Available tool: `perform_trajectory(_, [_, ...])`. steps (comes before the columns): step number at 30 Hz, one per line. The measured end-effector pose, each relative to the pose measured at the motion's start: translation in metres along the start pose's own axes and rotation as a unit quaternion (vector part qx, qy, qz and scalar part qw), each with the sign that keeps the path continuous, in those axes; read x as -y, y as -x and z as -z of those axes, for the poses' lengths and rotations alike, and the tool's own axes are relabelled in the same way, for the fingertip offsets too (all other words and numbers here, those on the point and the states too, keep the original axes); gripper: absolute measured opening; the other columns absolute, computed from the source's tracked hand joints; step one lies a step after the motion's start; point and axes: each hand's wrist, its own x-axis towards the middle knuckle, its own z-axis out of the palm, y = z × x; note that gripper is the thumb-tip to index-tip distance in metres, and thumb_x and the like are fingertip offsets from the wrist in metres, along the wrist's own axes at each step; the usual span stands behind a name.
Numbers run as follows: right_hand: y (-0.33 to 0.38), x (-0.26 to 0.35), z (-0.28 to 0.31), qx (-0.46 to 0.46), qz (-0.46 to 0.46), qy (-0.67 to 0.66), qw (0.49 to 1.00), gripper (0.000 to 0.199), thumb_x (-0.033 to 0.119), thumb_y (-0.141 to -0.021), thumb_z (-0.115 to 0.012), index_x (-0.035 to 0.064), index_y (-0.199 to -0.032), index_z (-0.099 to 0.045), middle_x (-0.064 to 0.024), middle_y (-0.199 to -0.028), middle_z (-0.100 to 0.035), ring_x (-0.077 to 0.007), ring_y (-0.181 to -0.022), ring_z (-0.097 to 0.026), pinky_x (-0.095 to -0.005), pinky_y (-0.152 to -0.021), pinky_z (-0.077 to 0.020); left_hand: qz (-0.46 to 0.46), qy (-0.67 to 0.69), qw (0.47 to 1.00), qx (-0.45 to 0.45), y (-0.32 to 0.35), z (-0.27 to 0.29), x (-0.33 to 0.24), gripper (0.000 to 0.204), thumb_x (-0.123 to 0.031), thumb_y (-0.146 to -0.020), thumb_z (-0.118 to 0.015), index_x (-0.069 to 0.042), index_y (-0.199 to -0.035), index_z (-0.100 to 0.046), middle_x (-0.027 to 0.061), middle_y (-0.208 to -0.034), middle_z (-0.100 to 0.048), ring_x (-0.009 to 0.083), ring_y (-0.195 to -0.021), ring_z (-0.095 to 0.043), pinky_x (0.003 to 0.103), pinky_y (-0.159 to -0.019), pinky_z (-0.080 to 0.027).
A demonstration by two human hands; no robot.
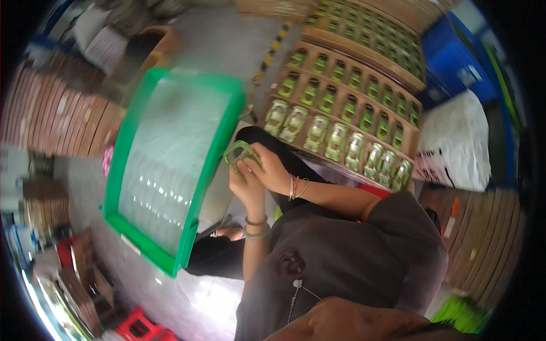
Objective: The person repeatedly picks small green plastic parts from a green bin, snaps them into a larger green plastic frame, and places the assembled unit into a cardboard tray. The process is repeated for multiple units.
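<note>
Both hands are together in front of my torso, closed on a small hollow green toy car body shell (241, 152). My left hand (245, 184) grips its near side from below. Reaching in from the right, my right hand (272, 169) presses its fingers and thumb against the shell; the fingertips partly hide it. Just left of my hands is a large green-rimmed bin (190, 238) with rows of clear plastic pieces (156, 196) inside. Ahead on the right, a cardboard tray (347, 111) carries rows of green toy cars; its nearest row (336, 141) looks paler, without dark tops.
Behind that tray stands another cardboard tray of green cars (369, 31). A blue bin (458, 59) and a white sack (455, 142) stand at the right. Stacked cardboard (62, 116) rises at the left, more (478, 244) at the right. A red plastic stool (139, 325) is lower left.
</note>
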Motion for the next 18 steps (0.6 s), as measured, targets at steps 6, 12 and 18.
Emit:
perform_trajectory(6, [0.033,-0.133,0.111,-0.113,-0.281,0.079,0.95,0.046,0.024,-0.089,-0.061,0.0,-0.126,-0.049,-0.021,-0.106,-0.063,-0.032,-0.097,-0.062,-0.04,-0.083,-0.0485,0.02,-0.02,0.982,0.187,0.016,-0.019,0.006,0.045,-0.016,-0.09,-0.064,0.006,-0.127,-0.051,0.0172,-0.111,-0.059,0.0184,-0.086,-0.06,0.031,-0.076,-0.049])
perform_trajectory(12, [0.16,-0.254,0.413,-0.394,-0.366,0.28,0.795,0.037,0.025,-0.075,-0.074,0.0005,-0.102,-0.065,-0.0196,-0.083,-0.069,-0.0284,-0.076,-0.068,-0.0384,-0.068,-0.0534,0.125,0.025,0.967,0.221,0.02,0.003,0.024,0.028,-0.018,-0.095,-0.057,0.004,-0.113,-0.061,0.0094,-0.101,-0.064,0.0145,-0.082,-0.062,0.025,-0.067,-0.051])
perform_trajectory(18, [0.191,-0.237,0.506,-0.421,-0.459,0.425,0.656,0.044,0.045,-0.077,-0.068,0.0121,-0.105,-0.069,-0.0218,-0.098,-0.067,-0.0378,-0.094,-0.065,-0.0453,-0.084,-0.0506,0.123,0.02,0.968,0.22,0.016,0.0,0.021,0.028,-0.019,-0.096,-0.055,0.004,-0.111,-0.062,0.0098,-0.101,-0.065,0.0154,-0.084,-0.063,0.027,-0.069,-0.052])
